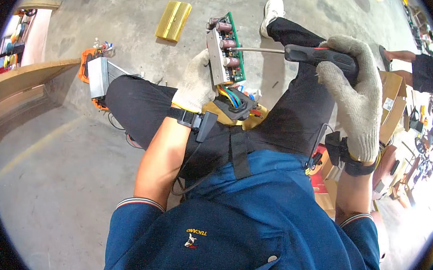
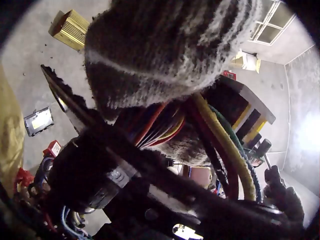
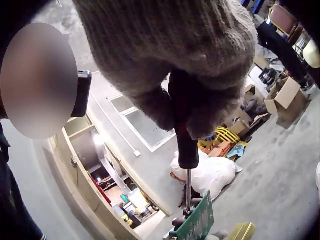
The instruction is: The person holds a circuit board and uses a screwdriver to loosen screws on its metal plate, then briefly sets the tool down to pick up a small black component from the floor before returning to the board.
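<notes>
A gloved left hand [image 1: 195, 89] grips a green circuit board [image 1: 238, 49] by its pale metal side, holding it tilted above the lap. Brown cylindrical capacitors [image 1: 230, 61] line the board. Coloured wires [image 1: 233, 97] run from its lower end into a black end plate [image 1: 238, 109]. In the left wrist view the glove [image 2: 165, 55] lies close over the wires [image 2: 215, 130]. The gloved right hand [image 1: 360, 95] holds a screwdriver [image 1: 312, 55] by its black handle, its shaft reaching across to the capacitors. In the right wrist view the screwdriver [image 3: 187, 152] points down at the board [image 3: 200, 220].
A gold finned metal casing [image 1: 173, 21] lies on the concrete floor ahead. Left of the knee stands an orange and silver device [image 1: 100, 76] with a cable. Cardboard boxes [image 1: 392, 97] and another person's legs [image 1: 407, 63] are at the right. A wooden ledge [image 1: 35, 74] runs along the left.
</notes>
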Motion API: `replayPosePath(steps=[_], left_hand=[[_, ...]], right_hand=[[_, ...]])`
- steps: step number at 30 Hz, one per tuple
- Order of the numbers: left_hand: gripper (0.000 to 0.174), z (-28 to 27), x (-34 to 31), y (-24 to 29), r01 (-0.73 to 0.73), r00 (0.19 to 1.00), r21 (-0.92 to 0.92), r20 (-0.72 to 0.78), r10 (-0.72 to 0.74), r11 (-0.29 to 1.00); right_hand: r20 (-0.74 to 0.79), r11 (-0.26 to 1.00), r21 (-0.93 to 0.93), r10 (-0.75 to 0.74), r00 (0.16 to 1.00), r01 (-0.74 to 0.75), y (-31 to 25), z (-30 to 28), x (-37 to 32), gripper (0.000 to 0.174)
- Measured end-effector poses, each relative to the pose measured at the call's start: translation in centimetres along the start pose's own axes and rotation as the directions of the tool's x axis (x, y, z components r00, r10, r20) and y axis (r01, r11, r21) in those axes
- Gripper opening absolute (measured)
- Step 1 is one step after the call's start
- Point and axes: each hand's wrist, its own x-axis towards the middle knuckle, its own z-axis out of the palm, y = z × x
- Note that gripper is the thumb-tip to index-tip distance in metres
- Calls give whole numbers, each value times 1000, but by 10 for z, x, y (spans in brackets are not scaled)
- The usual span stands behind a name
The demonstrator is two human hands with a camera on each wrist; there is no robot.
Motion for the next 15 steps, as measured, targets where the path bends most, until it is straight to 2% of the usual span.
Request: replayPosePath(steps=[10,15], left_hand=[[29,-1,5,-3,-57,995,89,-74,63,994],[34,-1,5,-2,-50,998,84,-43,54,995]], right_hand=[[-32,996,-64,-62,998,60,4,17,-6,34],[-21,990,-76,-121,992,119,4,20,-7,34]])
